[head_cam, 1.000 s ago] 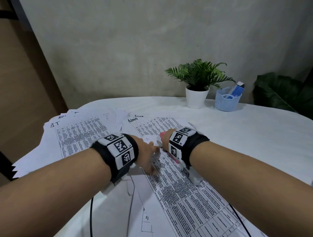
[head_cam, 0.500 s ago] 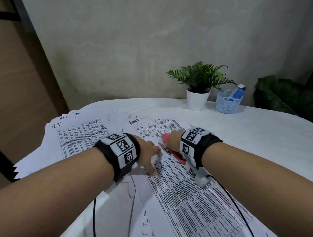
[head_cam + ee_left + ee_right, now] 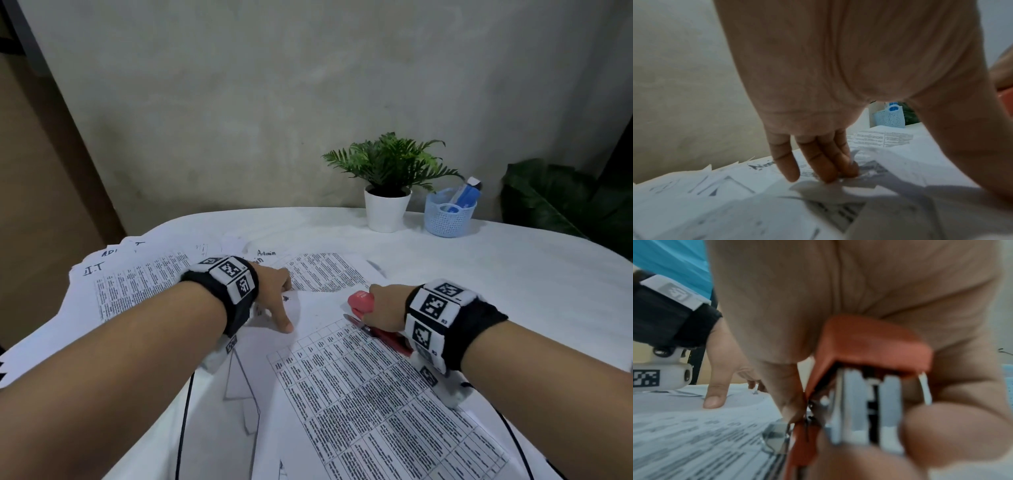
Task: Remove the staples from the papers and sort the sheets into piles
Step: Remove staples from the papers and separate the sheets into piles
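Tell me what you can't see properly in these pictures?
- Staple: none can be made out; the left hand covers the sheet corner in the head view, and the left wrist view is blurred there.
- Red stapler: mostly hidden by the right hand; blurred in the right wrist view.
- Printed sheet text: too small.
- Blue basket contents: partly hidden.

Dim, soft light, perhaps from overhead — faint shadows; head view bows at edges, wrist views blurred.

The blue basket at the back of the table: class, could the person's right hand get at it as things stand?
Probably not straight away. The right hand grips the red stapler, so it is occupied. The route itself looks free: only bare table lies between it and the blue basket.
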`<state>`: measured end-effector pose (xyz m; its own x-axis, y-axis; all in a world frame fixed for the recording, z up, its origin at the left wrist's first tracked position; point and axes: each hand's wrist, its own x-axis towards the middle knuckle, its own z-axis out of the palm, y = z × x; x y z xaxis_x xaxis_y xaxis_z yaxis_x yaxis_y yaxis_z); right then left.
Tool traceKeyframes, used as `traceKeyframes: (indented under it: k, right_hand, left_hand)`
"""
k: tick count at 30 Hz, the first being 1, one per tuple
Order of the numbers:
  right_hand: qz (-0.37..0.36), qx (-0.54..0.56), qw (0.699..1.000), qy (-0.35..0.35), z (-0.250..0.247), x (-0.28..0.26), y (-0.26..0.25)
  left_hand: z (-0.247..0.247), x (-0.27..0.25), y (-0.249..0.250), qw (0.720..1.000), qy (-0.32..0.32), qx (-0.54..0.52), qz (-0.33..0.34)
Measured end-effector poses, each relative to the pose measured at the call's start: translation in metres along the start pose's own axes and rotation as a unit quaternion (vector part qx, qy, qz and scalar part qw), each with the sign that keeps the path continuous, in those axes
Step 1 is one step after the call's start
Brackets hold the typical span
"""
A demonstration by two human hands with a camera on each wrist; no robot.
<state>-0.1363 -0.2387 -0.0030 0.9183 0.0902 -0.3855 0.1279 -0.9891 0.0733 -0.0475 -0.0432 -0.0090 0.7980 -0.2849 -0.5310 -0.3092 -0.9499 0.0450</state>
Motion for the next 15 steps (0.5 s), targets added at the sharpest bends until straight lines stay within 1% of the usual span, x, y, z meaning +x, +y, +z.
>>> traceKeyframes:
  k: [3,4,6,8,9,12,13,15]
  right_hand:
    - [0.004,0.02,1.0,0.004,0.003,-0.002,0.004]
    - [0.006,0.022,1.0,0.01,0.004,-0.001,0.005]
    - [0.014,0.025,0.999,0.023,0.008,0.003,0.005]
    - [0.025,0.04,0.998,0.04,0.012,0.01,0.008]
    - [0.033,0.043,0.998,0.043,0.014,0.014,0.009]
    - [0.058,0.053,0.995,0.055,0.018,0.019,0.009]
    - [0.072,0.076,0.993,0.057,0.017,0.019,0.008]
    - [0.084,0.099,0.99,0.052,0.014,0.015,0.003]
  left_hand:
    - [-0.004,-0.002,0.007,0.999,-0.035,0.025,0.004]
    - [-0.003,-0.004,0.009,0.999,-0.032,0.037,0.007]
    - [0.001,-0.009,0.008,0.999,0.001,0.053,0.006]
    - [0.006,-0.015,0.005,0.999,0.028,0.011,0.022]
    - [0.009,-0.02,0.004,0.999,0.022,-0.023,0.035]
    - [0.018,-0.044,0.005,0.992,-0.006,-0.097,0.077]
    - [0.023,-0.052,0.004,0.989,-0.018,-0.122,0.084]
    - [0.036,-0.071,0.002,0.975,-0.061,-0.183,0.111]
